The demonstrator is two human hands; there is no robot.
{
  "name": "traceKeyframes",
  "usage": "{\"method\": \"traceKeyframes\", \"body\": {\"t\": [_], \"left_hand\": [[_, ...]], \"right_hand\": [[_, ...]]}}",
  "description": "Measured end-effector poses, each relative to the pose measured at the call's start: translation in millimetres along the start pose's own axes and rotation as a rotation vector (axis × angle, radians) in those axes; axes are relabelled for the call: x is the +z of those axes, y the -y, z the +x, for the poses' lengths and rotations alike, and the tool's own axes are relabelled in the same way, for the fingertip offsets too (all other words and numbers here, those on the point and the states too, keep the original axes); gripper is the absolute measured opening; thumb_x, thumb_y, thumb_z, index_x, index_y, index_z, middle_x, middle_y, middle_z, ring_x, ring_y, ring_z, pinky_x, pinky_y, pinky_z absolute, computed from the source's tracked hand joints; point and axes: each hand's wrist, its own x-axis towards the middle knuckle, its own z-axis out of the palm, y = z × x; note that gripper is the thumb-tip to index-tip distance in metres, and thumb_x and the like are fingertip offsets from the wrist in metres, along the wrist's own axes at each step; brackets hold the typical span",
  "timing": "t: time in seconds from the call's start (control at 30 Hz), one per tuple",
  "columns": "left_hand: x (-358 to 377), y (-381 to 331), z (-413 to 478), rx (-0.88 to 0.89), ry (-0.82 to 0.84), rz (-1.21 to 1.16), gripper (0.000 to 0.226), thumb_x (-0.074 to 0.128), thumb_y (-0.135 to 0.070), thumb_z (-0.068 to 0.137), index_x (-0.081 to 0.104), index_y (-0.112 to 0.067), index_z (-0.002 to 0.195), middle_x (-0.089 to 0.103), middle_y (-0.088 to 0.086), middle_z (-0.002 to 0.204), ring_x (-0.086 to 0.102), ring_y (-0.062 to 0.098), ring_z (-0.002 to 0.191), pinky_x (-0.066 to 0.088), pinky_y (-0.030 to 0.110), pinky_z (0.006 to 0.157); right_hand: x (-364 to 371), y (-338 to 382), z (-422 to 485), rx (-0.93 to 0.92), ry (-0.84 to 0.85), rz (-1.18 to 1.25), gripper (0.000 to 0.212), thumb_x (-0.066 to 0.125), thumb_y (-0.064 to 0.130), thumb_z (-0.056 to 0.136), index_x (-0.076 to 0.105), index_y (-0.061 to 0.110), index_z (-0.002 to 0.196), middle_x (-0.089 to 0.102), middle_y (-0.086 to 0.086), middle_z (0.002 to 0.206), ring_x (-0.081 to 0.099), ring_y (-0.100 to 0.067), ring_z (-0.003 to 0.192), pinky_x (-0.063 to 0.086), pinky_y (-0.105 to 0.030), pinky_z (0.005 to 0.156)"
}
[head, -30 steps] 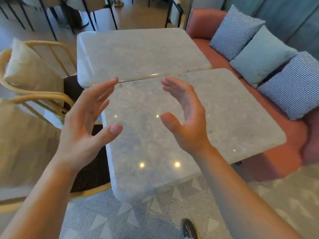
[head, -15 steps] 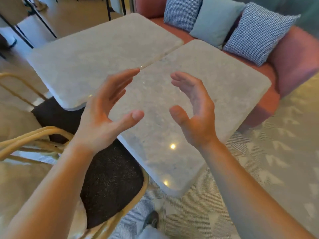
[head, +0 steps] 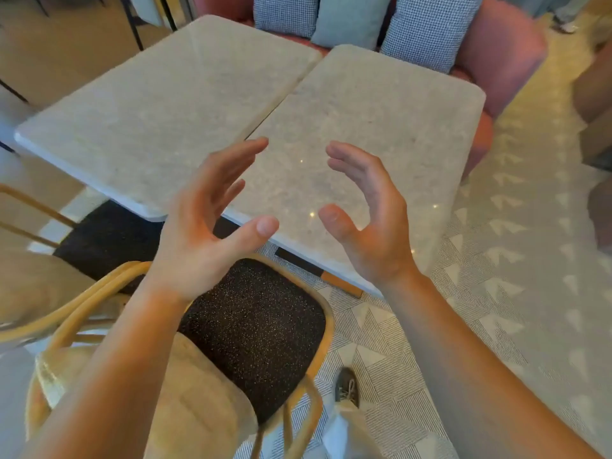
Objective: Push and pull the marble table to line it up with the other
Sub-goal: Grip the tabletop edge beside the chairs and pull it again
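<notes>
Marble, pale grey and finely speckled, fills the middle of the frame as two square slabs with rounded corners. You hold both arms out bare from the lower edge. Your left hand (head: 202,233) and right hand (head: 374,223) hover palm to palm over the marble worktop (head: 397,120) at centre right. The left fingers (head: 231,160) are spread wide and nearly straight, and the right fingers (head: 351,160) curve loosely. Both thumbs stick out, and neither hand grips anything.

The marble worktop lies edge to edge with the other worktop (head: 149,104) at upper left. They meet along a diagonal seam, but their near edges are stepped, and the right slab reaches further toward the bottom of the frame.

Three cushions line the top edge, two checked (head: 284,11) and one plain pale blue (head: 351,18), on a pink sofa (head: 506,51). One rattan chair (head: 261,329) with a dark speckled seat sits at lower centre. One shoe (head: 346,387) stands on the patterned carpet (head: 496,260).
</notes>
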Motion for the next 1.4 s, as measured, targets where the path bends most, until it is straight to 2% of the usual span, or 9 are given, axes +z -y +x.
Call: {"method": "traceKeyframes", "body": {"t": [0.2, 0.3, 0.5, 0.73, 0.9, 1.0, 1.13, 1.23, 1.4], "left_hand": [[-61, -6, -62, 0.060, 0.135, -0.008, 0.067, 0.072, -0.078, 0.087, 0.055, -0.053, 0.146, 0.058, -0.008, 0.161, 0.051, 0.017, 0.156, 0.042, 0.055, 0.128], [-80, -13, -69, 0.065, 0.213, -0.031, 0.071, 0.072, -0.078, 0.086, 0.055, -0.045, 0.147, 0.057, -0.006, 0.162, 0.051, 0.018, 0.156, 0.042, 0.057, 0.128], [-65, -22, -53, 0.092, 0.361, -0.103, 0.064, 0.072, -0.080, 0.086, 0.056, -0.057, 0.144, 0.057, -0.009, 0.162, 0.051, 0.019, 0.156, 0.043, 0.059, 0.126], [-50, 18, -30, 0.035, 0.380, -0.120, 0.062, 0.071, -0.077, 0.088, 0.057, -0.052, 0.144, 0.060, -0.008, 0.160, 0.056, 0.017, 0.151, 0.048, 0.055, 0.123], [-37, 60, -10, -0.040, 0.373, -0.113, 0.058, 0.072, -0.048, 0.091, 0.055, -0.039, 0.145, 0.064, -0.007, 0.155, 0.060, 0.015, 0.147, 0.050, 0.051, 0.122], [-31, 93, 1, -0.081, 0.327, -0.178, 0.067, 0.077, -0.067, 0.088, 0.056, -0.032, 0.141, 0.067, -0.003, 0.149, 0.063, 0.017, 0.143, 0.053, 0.041, 0.118], [-27, 157, 4, -0.252, 0.229, -0.251, 0.054, 0.079, -0.065, 0.087, 0.066, -0.033, 0.129, 0.077, -0.004, 0.128, 0.072, 0.014, 0.129, 0.058, 0.033, 0.109], [-26, 220, -5, -0.561, 0.205, -0.285, 0.038, 0.076, -0.063, 0.089, 0.074, -0.039, 0.118, 0.082, -0.008, 0.120, 0.075, 0.013, 0.123, 0.058, 0.037, 0.111], [-34, 308, -12, -1.104, 0.050, -0.481, 0.080, 0.072, -0.069, 0.071, 0.065, -0.022, 0.135, 0.076, -0.002, 0.129, 0.070, 0.020, 0.129, 0.057, 0.037, 0.102]], "right_hand": [[60, 57, -74, -0.001, -0.141, -0.173, 0.077, 0.063, 0.074, 0.091, 0.053, 0.017, 0.142, 0.064, -0.009, 0.142, 0.064, -0.024, 0.135, 0.046, -0.026, 0.114], [80, 77, -98, 0.022, -0.228, -0.197, 0.064, 0.071, 0.050, 0.089, 0.054, 0.018, 0.141, 0.064, -0.008, 0.142, 0.064, -0.022, 0.135, 0.045, -0.024, 0.113], [77, 102, -125, 0.110, -0.356, -0.298, 0.068, 0.069, 0.051, 0.085, 0.058, 0.017, 0.143, 0.064, -0.006, 0.144, 0.062, -0.017, 0.136, 0.044, -0.019, 0.113], [78, 64, -101, 0.144, -0.460, -0.226, 0.064, 0.069, 0.047, 0.087, 0.055, 0.018, 0.142, 0.064, -0.007, 0.145, 0.064, -0.020, 0.134, 0.048, -0.026, 0.113], [92, 21, -86, 0.195, -0.490, -0.198, 0.062, 0.070, 0.046, 0.088, 0.057, 0.016, 0.141, 0.065, -0.005, 0.144, 0.067, -0.019, 0.131, 0.052, -0.032, 0.113], [101, -14, -78, 0.214, -0.529, -0.179, 0.054, 0.071, 0.044, 0.090, 0.058, 0.021, 0.137, 0.068, 0.000, 0.139, 0.070, -0.016, 0.126, 0.053, -0.030, 0.110], [128, -72, -71, 0.324, -0.615, -0.125, 0.040, 0.072, 0.048, 0.091, 0.065, 0.031, 0.126, 0.076, 0.014, 0.117, 0.076, -0.009, 0.111, 0.059, -0.028, 0.100], [159, -121, -74, 0.480, -0.680, -0.048, 0.031, 0.070, 0.056, 0.088, 0.070, 0.038, 0.113, 0.081, 0.012, 0.106, 0.079, -0.006, 0.101, 0.061, -0.022, 0.093], [204, -192, -82, 0.942, -0.889, 0.296, 0.047, 0.068, 0.065, 0.075, 0.073, 0.027, 0.103, 0.084, -0.002, 0.102, 0.082, -0.015, 0.098, 0.063, -0.036, 0.099]]}}
